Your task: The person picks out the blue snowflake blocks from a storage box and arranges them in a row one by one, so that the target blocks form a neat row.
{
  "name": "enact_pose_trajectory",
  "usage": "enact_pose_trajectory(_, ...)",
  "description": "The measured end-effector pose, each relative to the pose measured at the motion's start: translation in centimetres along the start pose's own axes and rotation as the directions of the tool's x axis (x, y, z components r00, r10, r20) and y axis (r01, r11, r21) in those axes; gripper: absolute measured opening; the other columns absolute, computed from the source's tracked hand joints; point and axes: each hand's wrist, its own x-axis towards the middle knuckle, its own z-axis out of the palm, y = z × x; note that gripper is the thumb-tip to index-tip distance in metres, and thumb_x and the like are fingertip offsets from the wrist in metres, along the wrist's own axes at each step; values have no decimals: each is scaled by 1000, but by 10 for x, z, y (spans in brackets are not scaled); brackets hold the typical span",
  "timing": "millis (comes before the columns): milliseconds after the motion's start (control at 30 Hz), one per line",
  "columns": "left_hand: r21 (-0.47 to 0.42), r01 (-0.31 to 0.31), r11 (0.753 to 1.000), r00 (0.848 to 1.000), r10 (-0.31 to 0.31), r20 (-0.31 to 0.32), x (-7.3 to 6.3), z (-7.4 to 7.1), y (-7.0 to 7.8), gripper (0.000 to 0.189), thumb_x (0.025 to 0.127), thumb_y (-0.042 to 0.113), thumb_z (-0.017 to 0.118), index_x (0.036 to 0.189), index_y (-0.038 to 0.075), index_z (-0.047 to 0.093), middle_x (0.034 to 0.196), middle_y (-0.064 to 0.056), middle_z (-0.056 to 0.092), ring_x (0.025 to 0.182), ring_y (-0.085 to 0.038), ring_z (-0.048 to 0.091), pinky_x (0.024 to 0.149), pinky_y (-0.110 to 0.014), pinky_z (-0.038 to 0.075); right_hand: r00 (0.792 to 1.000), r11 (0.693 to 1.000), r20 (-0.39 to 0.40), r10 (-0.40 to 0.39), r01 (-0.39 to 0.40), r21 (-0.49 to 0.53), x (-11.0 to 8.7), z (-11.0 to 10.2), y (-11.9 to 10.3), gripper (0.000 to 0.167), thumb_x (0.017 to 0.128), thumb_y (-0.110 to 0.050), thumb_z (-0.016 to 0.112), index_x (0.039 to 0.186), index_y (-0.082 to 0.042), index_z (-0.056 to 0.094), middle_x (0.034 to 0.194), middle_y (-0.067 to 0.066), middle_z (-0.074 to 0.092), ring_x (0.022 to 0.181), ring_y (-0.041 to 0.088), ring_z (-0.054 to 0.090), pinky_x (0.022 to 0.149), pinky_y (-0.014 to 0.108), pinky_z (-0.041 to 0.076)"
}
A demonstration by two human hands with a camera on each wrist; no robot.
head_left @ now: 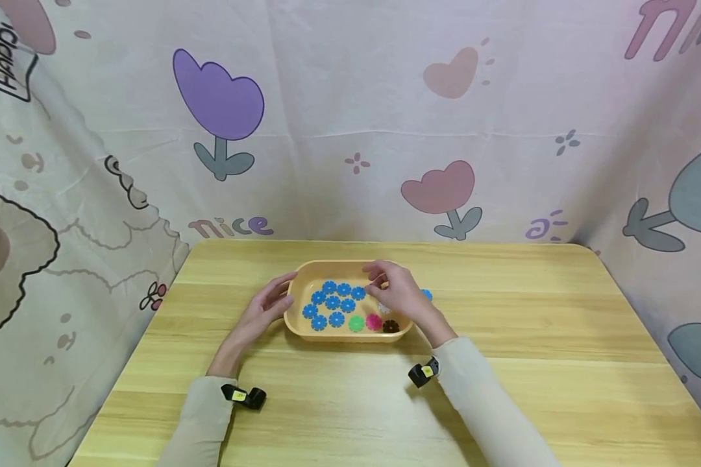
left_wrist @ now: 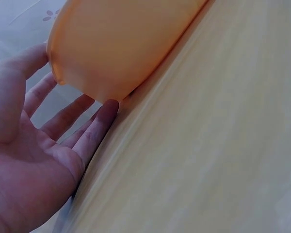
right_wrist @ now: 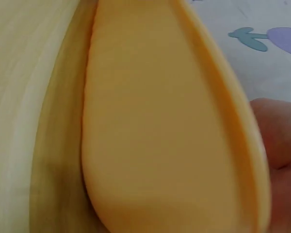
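A yellow-orange plastic tray (head_left: 350, 338) sits on the table, holding several blue notched discs (head_left: 332, 303). Along its near side lie a green disc (head_left: 356, 323), a pink disc (head_left: 374, 322) and a dark brown disc (head_left: 391, 326). My left hand (head_left: 267, 305) rests against the tray's left end, its relaxed fingertips touching the outer wall (left_wrist: 106, 77). Over the tray's right part, my right hand (head_left: 398, 289) bends thumb and fingers toward each other; I cannot tell whether they pinch a disc. Under it a whitish disc (head_left: 383, 308) partly shows. The tray's rim covers most of this hand in the right wrist view.
Another blue disc (head_left: 426, 295) lies outside the tray, just right of my right hand. The wood-grain table (head_left: 339, 408) stretches around the tray. A printed cloth (head_left: 327, 97) hangs behind the table's back edge and along both sides.
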Motion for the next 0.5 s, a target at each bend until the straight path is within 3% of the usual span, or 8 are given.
enact_pose_trajectory(300,21,-5,1000,1000,5,-4,0,-2,-1,52,106,22,59,156,21,44,160,-19,38,141,-40,44,102,-40,53,995,986,59,80,-71,-150,14,22,7,31,92,0,74,123,-1,68,109,11,69,95,23,65,83,34,59)
enact_pose_trajectory(500,8,8,1000,1000,-8,-6,-1,-1,-2,52,106,24,60,155,24,45,160,-16,39,141,-38,44,103,-42,53,996,971,83,40,-19,-239,15,29,9,29,90,-1,76,119,0,71,115,13,69,102,27,64,91,40,58)
